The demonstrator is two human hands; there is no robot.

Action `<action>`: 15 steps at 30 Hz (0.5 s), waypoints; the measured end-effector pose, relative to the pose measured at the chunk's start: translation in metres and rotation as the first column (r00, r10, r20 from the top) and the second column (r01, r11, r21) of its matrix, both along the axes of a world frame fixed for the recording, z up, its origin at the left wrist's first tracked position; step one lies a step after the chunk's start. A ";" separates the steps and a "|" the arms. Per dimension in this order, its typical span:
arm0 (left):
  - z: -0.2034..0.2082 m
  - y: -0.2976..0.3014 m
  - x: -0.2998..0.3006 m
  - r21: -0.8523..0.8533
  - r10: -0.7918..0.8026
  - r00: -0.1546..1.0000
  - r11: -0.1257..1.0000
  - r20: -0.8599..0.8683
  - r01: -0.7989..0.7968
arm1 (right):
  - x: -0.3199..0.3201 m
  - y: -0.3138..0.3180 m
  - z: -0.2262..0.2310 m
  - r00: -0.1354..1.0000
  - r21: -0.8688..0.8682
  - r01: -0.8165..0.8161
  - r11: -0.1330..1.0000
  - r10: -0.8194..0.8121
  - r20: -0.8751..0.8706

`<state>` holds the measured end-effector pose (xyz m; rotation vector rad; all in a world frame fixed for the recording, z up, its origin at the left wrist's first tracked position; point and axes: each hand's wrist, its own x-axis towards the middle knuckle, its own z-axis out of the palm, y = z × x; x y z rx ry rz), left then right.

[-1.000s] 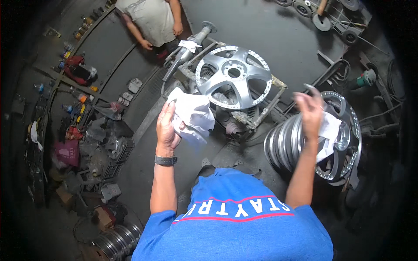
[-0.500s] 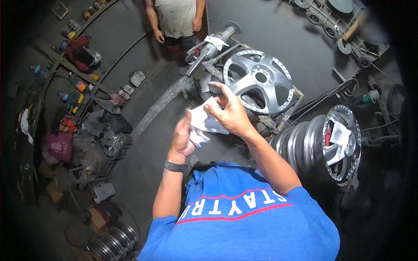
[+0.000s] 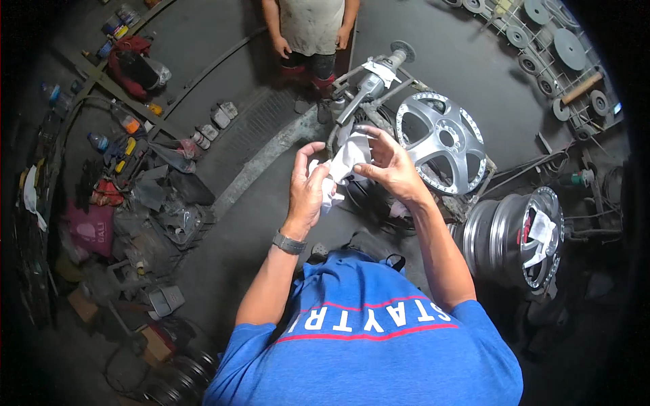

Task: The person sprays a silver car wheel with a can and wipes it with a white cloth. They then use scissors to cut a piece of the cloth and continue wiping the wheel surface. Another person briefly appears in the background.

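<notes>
A crumpled white cloth (image 3: 350, 154) is stretched between my two hands, in front of my chest. My left hand (image 3: 308, 189), with a dark watch on its wrist, pinches the cloth's lower end between thumb and fingers. My right hand (image 3: 391, 164) holds the upper end, its thumb pressed on the cloth and its fingertips darkened. Just beyond my right hand, a silver five-spoke wheel face (image 3: 443, 139) rests on a frame. Beside it a grey power tool (image 3: 371, 88) with a round disc at its far end is mounted, a white rag wrapped on it.
Stacked silver rims (image 3: 497, 227) lie at the right, a white rag over the end one. Grinding discs (image 3: 569, 49) hang on a rack at upper right. Another person (image 3: 311, 30) stands ahead. Bottles, bags and a grey container (image 3: 166, 300) clutter the left.
My hands have turned the white cloth and bunched it up; it looked flatter before. My left hand has moved up and right. The whole view has shifted, so the surroundings sit further right.
</notes>
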<state>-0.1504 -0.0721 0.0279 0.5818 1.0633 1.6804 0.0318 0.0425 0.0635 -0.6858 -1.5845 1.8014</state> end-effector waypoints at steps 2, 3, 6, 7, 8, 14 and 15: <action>-0.007 0.009 -0.016 0.012 0.002 0.998 1.000 -0.055 -0.001 | -0.014 0.012 -0.012 0.997 0.103 0.017 0.995 -0.025 0.072; -0.009 0.014 -0.024 0.018 0.007 0.996 1.000 -0.084 -0.005 | -0.017 0.019 -0.014 0.980 0.149 0.019 0.989 -0.048 0.194; -0.013 0.031 -0.041 0.004 0.057 0.942 0.998 -0.331 -0.059 | -0.032 0.033 -0.002 0.918 0.302 0.039 0.952 -0.154 0.365; -0.013 0.038 -0.045 0.012 0.068 0.910 0.997 -0.410 -0.070 | -0.039 0.042 -0.007 0.928 0.334 0.039 0.942 -0.158 0.337; -0.011 0.046 -0.046 0.014 0.068 0.875 0.997 -0.479 -0.071 | -0.042 0.053 -0.017 0.936 0.366 0.047 0.929 -0.169 0.309; -0.001 0.109 -0.069 0.078 0.155 0.484 0.981 -0.861 -0.175 | -0.058 0.108 0.002 0.874 0.460 -0.026 0.888 -0.203 0.442; 0.000 0.121 -0.074 0.112 0.177 0.440 0.979 -0.880 -0.168 | -0.060 0.120 -0.002 0.870 0.508 -0.042 0.860 -0.219 0.443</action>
